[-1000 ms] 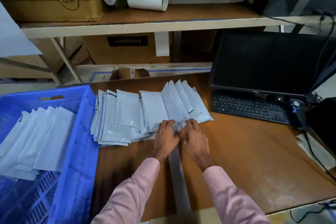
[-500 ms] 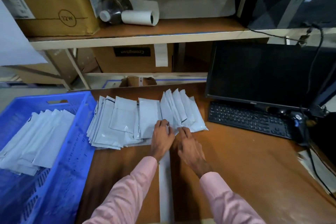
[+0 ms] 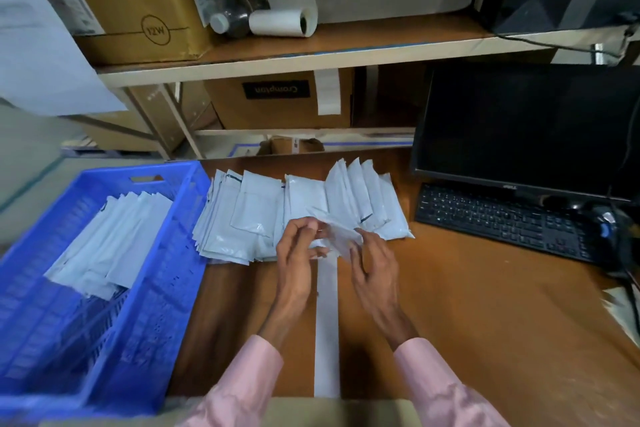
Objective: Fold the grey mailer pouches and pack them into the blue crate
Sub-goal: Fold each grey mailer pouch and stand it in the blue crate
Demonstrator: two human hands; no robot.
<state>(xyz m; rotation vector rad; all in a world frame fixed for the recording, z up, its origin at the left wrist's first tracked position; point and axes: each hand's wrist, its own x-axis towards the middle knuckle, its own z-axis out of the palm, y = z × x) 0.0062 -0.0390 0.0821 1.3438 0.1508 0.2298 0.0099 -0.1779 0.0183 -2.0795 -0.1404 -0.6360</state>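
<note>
Several grey mailer pouches (image 3: 256,215) lie fanned in overlapping rows on the wooden table. One grey pouch (image 3: 337,232) is lifted just above the near edge of that spread, blurred and crumpled. My left hand (image 3: 298,253) pinches its left side and my right hand (image 3: 372,263) grips its right side from below. To the left stands the blue crate (image 3: 180,274), with a fan of folded pouches (image 3: 107,246) lying inside.
A black keyboard (image 3: 502,218) and dark monitor (image 3: 526,128) stand at the right, with cables beside them. Behind the pouches rises a shelf (image 3: 311,55) holding cardboard boxes, a bottle and a paper roll. A white tape strip (image 3: 327,322) runs along the table between my arms.
Both hands went from pressing on the pouches on the table to lifting one pouch up between them. The camera has tilted up a little.
</note>
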